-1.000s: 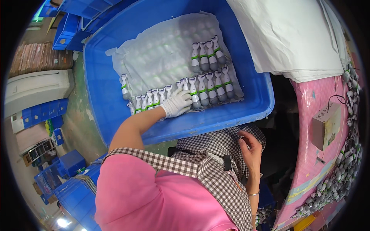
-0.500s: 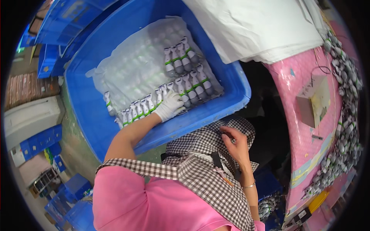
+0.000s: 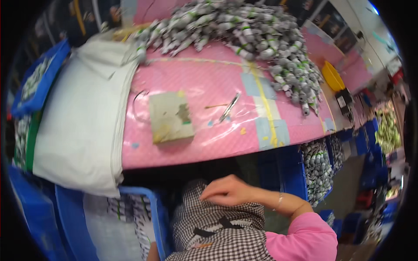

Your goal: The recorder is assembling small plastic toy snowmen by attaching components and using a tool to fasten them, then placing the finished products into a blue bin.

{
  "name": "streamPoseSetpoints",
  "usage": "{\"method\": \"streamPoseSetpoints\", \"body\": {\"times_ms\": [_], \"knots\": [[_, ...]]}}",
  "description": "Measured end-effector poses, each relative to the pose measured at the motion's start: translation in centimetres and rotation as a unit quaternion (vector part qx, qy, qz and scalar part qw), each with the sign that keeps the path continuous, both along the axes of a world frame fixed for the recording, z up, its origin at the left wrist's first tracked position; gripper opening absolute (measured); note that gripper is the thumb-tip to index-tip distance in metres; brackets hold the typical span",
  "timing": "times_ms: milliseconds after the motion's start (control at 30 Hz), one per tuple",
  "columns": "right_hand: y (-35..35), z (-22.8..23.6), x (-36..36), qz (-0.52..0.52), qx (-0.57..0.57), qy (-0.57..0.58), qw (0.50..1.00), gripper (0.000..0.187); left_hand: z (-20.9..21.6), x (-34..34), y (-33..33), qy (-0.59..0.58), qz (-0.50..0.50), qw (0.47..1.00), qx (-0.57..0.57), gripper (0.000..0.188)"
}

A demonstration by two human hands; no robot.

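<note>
My bare right hand (image 3: 228, 190) hovers in front of the checked apron over my lap, its fingers loosely bent and nothing visible in them. A bracelet circles that wrist. Of my left arm only a bit of forearm (image 3: 153, 252) shows at the lower edge, by the rim of the blue bin (image 3: 157, 217); the hand itself is out of sight. Inside the bin, rows of small grey-and-white club-shaped pieces (image 3: 141, 213) with green bands lie beside a white sheet (image 3: 98, 217). This view is somewhat blurred.
Ahead stands a pink-covered table (image 3: 209, 148) bearing a large heap of the same pieces (image 3: 244, 30), a grey-beige block (image 3: 170, 117) and a silver tweezer-like tool (image 3: 230, 107). White sheets (image 3: 82, 117) hang at its left. A filled blue crate (image 3: 318, 169) sits below right.
The view has swung right and up, from the bin to the table. The gloved left hand, earlier among the pieces in the bin, has left the view. My right hand now points leftward.
</note>
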State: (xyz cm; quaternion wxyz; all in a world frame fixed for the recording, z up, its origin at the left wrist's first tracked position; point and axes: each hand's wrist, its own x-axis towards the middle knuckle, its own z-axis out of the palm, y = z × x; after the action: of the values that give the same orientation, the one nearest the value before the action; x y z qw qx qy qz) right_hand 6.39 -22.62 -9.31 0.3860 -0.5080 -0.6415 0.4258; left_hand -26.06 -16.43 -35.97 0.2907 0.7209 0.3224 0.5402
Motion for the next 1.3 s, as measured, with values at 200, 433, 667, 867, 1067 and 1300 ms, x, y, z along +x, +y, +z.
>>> {"method": "streamPoseSetpoints", "body": {"times_ms": [200, 433, 667, 867, 1067, 1300], "knots": [[2.6, 4.0, 22.2, -0.495, 0.213, -0.371, 0.756, 0.016, 11.3, 1.4, 3.5, 0.267, 0.106, 0.957, -0.032, 0.037], [10.1, 6.0, 31.8, -0.445, -0.017, -0.725, 0.525, 0.014, 18.3, -4.9, 3.7, 0.356, 0.291, 0.888, 0.005, 0.035], [9.5, 12.4, 28.4, -0.477, 0.129, -0.606, 0.624, 0.007, 33.3, 9.9, 9.0, -0.017, 0.096, 0.978, -0.184, 0.034], [10.2, 5.6, 33.5, -0.391, -0.141, -0.686, 0.597, 0.02, 34.4, 21.5, 8.6, 0.02, -0.172, 0.982, -0.074, 0.033], [10.7, 9.1, 30.6, -0.384, 0.046, -0.619, 0.683, 0.015, 36.9, 20.4, 7.6, 0.167, -0.284, 0.944, 0.019, 0.026], [7.5, 17.0, 21.2, -0.368, 0.201, -0.349, 0.838, 0.034, 38.2, 25.3, 11.7, 0.106, -0.274, 0.946, -0.135, 0.037]]}}
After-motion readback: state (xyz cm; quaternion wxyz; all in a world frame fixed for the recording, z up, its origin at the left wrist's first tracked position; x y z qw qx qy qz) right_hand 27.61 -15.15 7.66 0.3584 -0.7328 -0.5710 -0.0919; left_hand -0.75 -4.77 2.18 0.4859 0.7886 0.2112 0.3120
